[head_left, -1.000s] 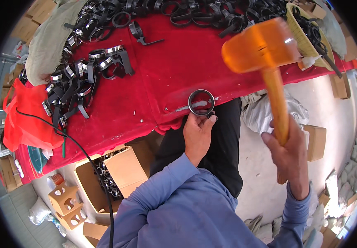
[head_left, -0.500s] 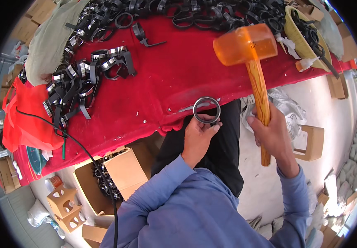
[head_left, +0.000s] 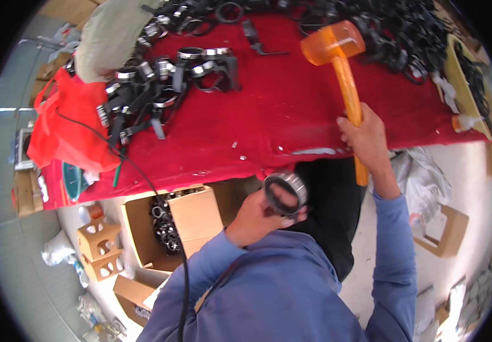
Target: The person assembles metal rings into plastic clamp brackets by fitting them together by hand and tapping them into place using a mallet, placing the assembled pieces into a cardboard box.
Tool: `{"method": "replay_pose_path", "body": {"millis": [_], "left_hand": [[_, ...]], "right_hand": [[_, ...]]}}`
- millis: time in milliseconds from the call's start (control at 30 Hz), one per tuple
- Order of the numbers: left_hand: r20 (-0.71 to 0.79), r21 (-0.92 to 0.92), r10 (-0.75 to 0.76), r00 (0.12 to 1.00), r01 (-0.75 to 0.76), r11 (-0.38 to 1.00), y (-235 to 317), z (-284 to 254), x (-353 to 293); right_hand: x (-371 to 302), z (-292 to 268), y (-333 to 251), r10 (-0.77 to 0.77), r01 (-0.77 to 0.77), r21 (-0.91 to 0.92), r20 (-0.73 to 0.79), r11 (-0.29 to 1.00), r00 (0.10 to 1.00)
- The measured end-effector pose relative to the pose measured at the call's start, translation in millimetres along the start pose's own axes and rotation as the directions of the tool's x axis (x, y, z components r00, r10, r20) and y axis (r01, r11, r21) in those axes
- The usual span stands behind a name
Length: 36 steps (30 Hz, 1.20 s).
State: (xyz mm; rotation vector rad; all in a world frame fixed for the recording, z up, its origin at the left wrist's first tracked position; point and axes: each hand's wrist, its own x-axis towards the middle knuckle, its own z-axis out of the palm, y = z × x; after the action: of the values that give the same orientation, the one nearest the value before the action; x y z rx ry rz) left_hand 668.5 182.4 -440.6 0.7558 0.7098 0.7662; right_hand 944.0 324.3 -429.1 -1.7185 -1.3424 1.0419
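Observation:
My left hand (head_left: 257, 215) grips a round metal ring (head_left: 300, 188), dark with a silvery band, just off the table's front edge and above my lap. The ring is tilted and slightly blurred. Over the right part of the red cloth, my right hand (head_left: 367, 138) is closed around the wooden handle of a mallet (head_left: 337, 43) with a translucent orange head. The mallet's head points away from me, above the cloth. A single black strap-like part (head_left: 251, 35) lies on the cloth, left of the mallet head.
Black brackets with silvery rings (head_left: 166, 71) lie heaped at the left; more black parts (head_left: 394, 40) line the far side. A yellow basket (head_left: 467, 85) stands right, a red bag (head_left: 69, 122) left. A black cable (head_left: 166, 211) crosses my left arm. Below is an open carton (head_left: 197, 211).
My left hand has drawn the ring back from the table edge toward my body and tilted it. My right hand has moved the mallet forward over the cloth. The view has shifted left.

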Motion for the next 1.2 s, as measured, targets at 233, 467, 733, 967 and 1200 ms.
{"method": "replay_pose_path", "body": {"millis": [233,467,733,967,1200], "left_hand": [[-0.781,0.391,0.032,0.624,0.447,0.804,-75.7,-203.6,-228.0],[-0.868,0.436,0.185,0.46,0.886,-0.158,-68.3,-216.0,-261.0],[0.082,0.97,0.749,0.657,0.12,-0.212,98.1,-28.2,22.0],[-0.202,0.729,0.598,0.776,0.526,-0.437,202.7,-38.7,163.7],[-0.413,0.673,0.575,0.707,0.662,-0.33,225.4,-65.0,155.6]], "right_hand": [[-2.9,-1.6,-1.3,-0.004,0.002,0.055,0.036,0.998,0.999],[-1.2,1.0,-1.9,-0.026,0.023,0.06,0.046,0.998,0.999],[-2.1,-3.4,-1.4,-0.014,0.012,0.046,0.028,0.999,1.0],[0.6,-1.5,0.9,-0.058,0.057,0.056,0.013,0.997,0.998],[0.5,-3.3,3.6,-0.086,0.086,0.006,-0.011,0.996,0.996]]}}
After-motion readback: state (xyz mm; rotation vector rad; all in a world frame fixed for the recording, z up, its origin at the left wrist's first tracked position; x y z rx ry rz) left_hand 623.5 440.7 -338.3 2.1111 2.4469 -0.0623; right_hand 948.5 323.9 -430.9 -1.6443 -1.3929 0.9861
